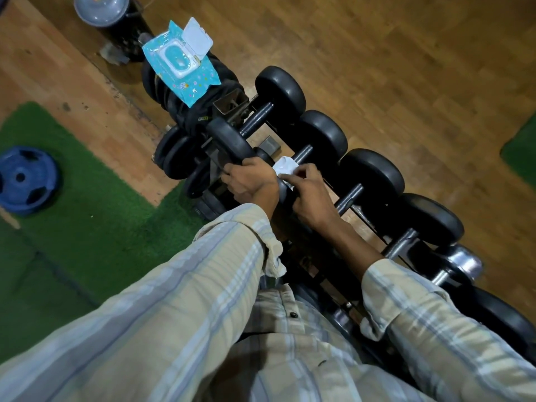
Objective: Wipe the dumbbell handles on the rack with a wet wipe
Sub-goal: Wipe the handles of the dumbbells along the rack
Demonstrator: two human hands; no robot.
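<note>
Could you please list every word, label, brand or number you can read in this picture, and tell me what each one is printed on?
No text can be read with confidence.
Wet wipe pack: small coloured printing near its lower end, too blurred to read.
Black weight plates under the pack: a small yellowish mark, too small to read.
Blue weight plate on the green mat: no readable marking shows.
Dumbbell heads: no numbers show.
</note>
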